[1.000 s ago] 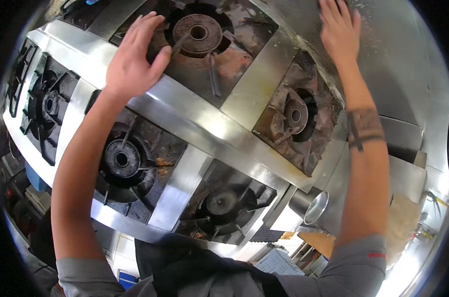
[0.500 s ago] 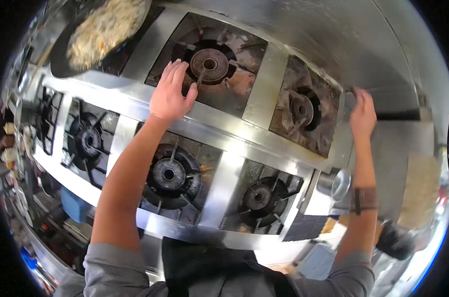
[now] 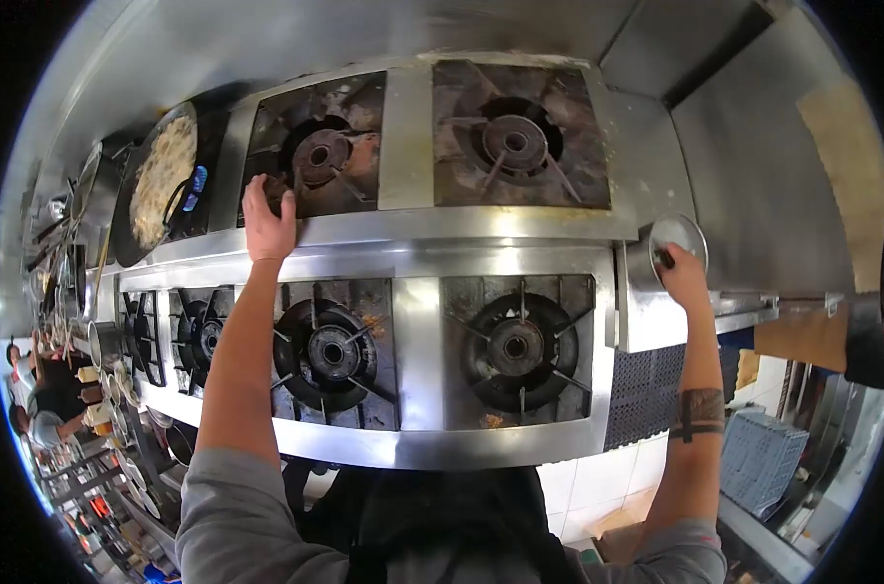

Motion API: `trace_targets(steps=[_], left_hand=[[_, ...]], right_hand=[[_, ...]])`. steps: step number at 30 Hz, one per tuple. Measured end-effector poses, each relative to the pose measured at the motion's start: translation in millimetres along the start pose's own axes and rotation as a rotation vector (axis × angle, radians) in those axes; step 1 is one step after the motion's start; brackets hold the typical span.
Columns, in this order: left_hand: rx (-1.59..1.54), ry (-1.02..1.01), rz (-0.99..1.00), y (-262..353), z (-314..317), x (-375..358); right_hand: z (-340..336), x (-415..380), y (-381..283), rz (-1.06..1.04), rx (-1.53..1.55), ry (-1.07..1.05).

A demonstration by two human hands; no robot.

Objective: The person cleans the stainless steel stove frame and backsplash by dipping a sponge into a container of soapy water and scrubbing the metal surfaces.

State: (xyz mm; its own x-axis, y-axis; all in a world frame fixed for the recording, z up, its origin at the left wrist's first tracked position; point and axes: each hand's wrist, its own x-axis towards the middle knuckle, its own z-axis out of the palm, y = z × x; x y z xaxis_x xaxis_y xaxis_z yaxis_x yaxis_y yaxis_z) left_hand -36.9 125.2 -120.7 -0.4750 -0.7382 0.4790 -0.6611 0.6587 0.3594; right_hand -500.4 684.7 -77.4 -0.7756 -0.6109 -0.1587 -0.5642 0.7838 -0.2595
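Left hand [image 3: 269,230]: fingers close together, thumb apart, no object seen in the grip. Fingertips lie at the near edge of the square, rust-brown rear burner [image 3: 322,157]; contact cannot be confirmed. Placement suggests steadying.
Right hand [image 3: 684,277]: fingers curled, apparently pinching a small dark object [image 3: 664,258], not identifiable. The grip looks chosen for control at the rim.
Pot: shiny, cylindrical steel pot [image 3: 641,261], just beside the right fingertips, presumably stationed there for easy reach.
Pan: wide, black metal pan [image 3: 128,234] of pale food [image 3: 165,180], left of the left fingers, beside a blue flame [image 3: 197,187], presumably for heating.
Front burner: round, black iron front burner [image 3: 333,352], bodyward of the left fingers.
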Motion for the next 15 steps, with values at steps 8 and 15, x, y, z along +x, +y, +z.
trace_targets(steps=[8, 15], left_hand=[[-0.020, -0.024, -0.040, 11.2, -5.9, 1.7], [-0.083, -0.019, -0.008, 3.0, -7.2, 4.5]], right_hand=[[-2.2, 27.8, 27.6, 0.128, -0.130, 0.112], [-38.2, -14.9, -162.2, -0.051, 0.353, 0.289]])
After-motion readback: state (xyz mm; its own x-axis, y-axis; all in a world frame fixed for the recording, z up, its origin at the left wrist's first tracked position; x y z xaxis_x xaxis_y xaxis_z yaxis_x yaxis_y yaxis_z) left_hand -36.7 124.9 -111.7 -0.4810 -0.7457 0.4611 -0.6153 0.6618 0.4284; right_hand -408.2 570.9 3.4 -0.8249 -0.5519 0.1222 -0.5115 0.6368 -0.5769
